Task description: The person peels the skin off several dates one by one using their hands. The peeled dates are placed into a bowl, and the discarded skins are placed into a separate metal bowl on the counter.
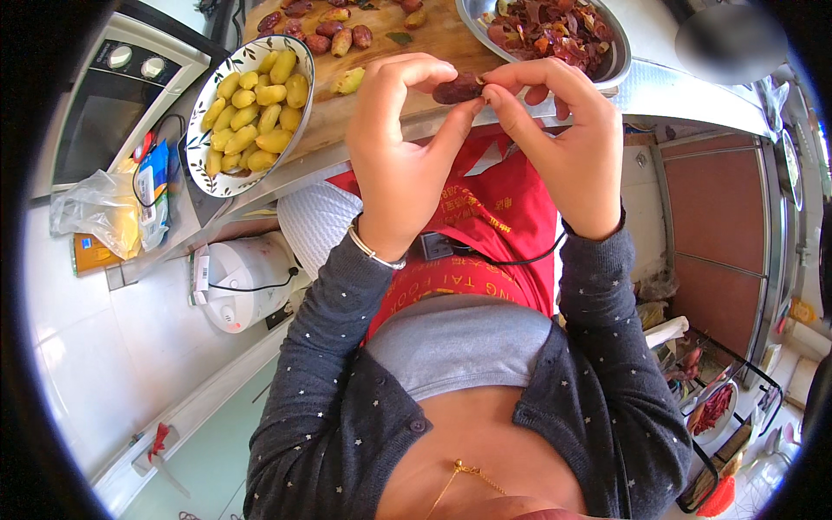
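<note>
My left hand point(404, 143) grips a dark red, oblong jujube-like fruit point(457, 90) between thumb and fingertips, above the front edge of a wooden board point(429, 55). At the fruit's right end, my right hand point(559, 123) pinches its tip with thumb and forefinger; a small pale spot shows there. Beside my left hand, a peeled yellow-green fruit point(348, 80) lies on the board. Several unpeeled red fruits point(341, 40) are farther back. Behind my right hand stands a steel bowl point(621, 65) of red-brown peels point(552, 29). Peeled fruits point(244, 117) fill a leaf-patterned bowl point(197, 146) at left.
A microwave oven point(97, 97) is at the far left, with a clear plastic bag point(97, 205) and a blue-and-white packet point(154, 188) before it. Below the counter edge hangs a red apron point(481, 273) with writing. A black wire rack point(741, 364) stands at lower right.
</note>
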A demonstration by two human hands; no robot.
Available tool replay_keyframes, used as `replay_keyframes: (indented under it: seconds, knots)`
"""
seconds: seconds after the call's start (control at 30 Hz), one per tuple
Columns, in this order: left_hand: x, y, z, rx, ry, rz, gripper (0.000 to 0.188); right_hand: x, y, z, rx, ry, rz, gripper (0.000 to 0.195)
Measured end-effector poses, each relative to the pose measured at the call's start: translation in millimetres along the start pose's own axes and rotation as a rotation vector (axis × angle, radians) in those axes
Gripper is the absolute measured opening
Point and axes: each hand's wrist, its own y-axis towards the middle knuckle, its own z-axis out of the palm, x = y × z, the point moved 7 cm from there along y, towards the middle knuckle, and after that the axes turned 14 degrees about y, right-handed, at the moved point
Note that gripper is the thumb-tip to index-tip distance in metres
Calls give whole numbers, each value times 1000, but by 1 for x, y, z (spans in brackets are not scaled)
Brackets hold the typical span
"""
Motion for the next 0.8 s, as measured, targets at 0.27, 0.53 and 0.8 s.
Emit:
replay_keyframes:
  seconds: [0.27, 0.53, 0.8]
  knots:
    - [-24, -4, -3, -156, 377, 386, 34, 0, -6, 6, -132, 18, 2, 14]
    - [-20, -4, -7, -179, 270, 315, 35, -13, -11, 12, -134, 304, 252, 10]
    - [21, -11, 15, 103, -542, -359, 32, -23, -6, -9, -241, 366, 166, 11]
